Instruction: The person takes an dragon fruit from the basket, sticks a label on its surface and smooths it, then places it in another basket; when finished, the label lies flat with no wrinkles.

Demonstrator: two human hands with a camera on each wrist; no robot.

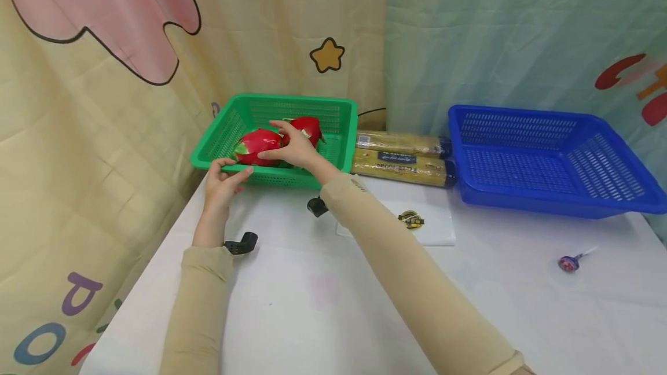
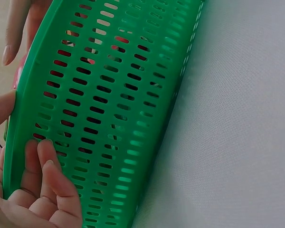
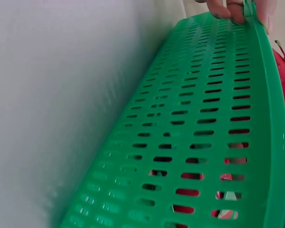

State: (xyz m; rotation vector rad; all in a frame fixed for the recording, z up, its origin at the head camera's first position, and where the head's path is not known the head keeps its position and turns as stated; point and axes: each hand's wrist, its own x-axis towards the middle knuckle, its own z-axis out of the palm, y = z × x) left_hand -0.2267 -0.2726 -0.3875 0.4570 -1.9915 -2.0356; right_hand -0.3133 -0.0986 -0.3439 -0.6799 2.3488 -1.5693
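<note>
Two red dragon fruits with green tips lie in a green basket (image 1: 271, 177). My left hand (image 1: 221, 187) grips the basket's front rim near its left corner. In the left wrist view, its fingers (image 2: 61, 190) bend against the perforated outer wall, with the thumb over the rim. My right hand (image 1: 294, 146) reaches over the front rim, thumb and fingers spread at the right end of the left dragon fruit (image 1: 255, 143). The other dragon fruit (image 1: 306, 127) lies partly behind that hand. In the right wrist view, the basket wall hides most of the fruit.
Two spaghetti packs (image 1: 398, 166) lie between the green basket and a blue basket (image 1: 542, 204) on the right. A flat white packet (image 1: 438, 233) with a round label lies in front of them. At the right is a wrapped lollipop (image 1: 569, 263). Curtains hang behind the white table (image 1: 323, 305).
</note>
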